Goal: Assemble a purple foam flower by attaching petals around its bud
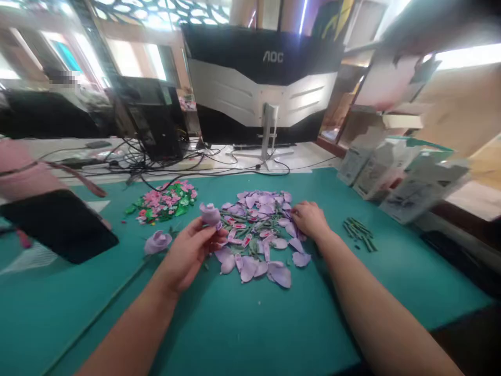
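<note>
At mid-bench, on the teal mat [250,324]: left hand [188,253] raised a little off the surface, fingers curled closed around a half-built lilac fabric rosebud [210,213], bloom kept upward and clear of the clutter, presumably so the wrapped petals stay put. Just right of it, right hand [310,219] laid palm-down on the far right edge of the loose heap of lilac fabric petals [258,235], fingers bent into the pile; whether anything is pinched there, hard to tell. Beside the left hand, a finished lilac rosebud [157,242] lying apart. Toward the right edge, short green stem pieces [359,234]; toward the far left, pink-and-green floral scraps [164,203].
</note>
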`<state>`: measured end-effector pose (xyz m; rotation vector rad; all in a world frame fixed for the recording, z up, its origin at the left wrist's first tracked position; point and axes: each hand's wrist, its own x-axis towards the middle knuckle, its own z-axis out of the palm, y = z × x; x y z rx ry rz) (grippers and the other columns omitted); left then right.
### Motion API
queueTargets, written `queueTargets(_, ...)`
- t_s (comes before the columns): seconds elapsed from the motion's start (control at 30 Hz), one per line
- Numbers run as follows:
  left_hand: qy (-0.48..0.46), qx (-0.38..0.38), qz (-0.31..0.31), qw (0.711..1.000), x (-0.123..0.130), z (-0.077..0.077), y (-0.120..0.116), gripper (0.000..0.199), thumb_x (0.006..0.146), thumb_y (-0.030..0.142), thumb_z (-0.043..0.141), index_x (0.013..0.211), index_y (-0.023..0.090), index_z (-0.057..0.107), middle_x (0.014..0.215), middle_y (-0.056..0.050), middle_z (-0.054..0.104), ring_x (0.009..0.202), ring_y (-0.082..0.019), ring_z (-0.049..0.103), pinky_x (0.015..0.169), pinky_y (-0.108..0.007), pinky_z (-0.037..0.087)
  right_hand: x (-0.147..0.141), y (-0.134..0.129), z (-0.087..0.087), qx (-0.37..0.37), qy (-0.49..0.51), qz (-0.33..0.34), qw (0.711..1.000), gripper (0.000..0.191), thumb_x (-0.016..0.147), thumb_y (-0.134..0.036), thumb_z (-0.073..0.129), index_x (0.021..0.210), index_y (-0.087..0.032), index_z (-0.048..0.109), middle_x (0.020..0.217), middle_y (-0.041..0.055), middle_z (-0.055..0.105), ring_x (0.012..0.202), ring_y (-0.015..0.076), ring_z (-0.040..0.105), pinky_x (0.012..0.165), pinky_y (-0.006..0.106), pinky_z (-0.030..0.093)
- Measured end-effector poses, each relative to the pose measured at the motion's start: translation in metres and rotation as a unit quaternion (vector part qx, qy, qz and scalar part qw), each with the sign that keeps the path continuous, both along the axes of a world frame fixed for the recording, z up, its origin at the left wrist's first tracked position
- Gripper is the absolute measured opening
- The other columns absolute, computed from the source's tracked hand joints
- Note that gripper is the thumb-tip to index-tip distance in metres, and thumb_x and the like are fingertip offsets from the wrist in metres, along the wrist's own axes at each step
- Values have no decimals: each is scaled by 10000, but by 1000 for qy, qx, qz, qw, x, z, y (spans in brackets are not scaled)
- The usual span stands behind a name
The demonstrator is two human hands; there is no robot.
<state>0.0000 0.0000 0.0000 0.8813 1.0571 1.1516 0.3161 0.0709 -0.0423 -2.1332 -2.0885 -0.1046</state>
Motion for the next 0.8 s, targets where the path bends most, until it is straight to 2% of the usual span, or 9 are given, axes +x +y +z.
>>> queueTargets(0.37, 2, 5, 1, 1000, 3, -4, -1, 410, 701, 341, 814, 1037, 171, 651, 848, -57, 731, 751, -148, 655, 688, -238, 511, -7, 5, -3, -6, 11, -24, 1000, 375, 882, -570, 552, 933, -256, 749, 1071, 89, 697, 1055, 310, 548, 818, 399, 407)
queueTargets(0.6, 1, 9, -9, 1000, 3, -6, -1, 401, 707, 335, 811, 1031, 163, 650, 846, -59, 729, 744, -143, 651, 687, -238, 506, -8, 3, -1, -14, 11, -26, 999, 290, 908, -388, 513, 934, -242, 762, 1072, 93, 704, 1054, 291, 556, 802, 366, 408)
queueTargets(0.8, -3, 6, -14, 1000, 5, -5, -1, 407, 702, 322, 806, 1040, 161, 646, 845, -64, 729, 734, -143, 650, 681, -241, 501, 2, 4, -3, -16, 12, -39, 999, 288, 909, -313, 478, 1016, -259, 740, 1102, 80, 702, 1049, 285, 572, 790, 356, 425)
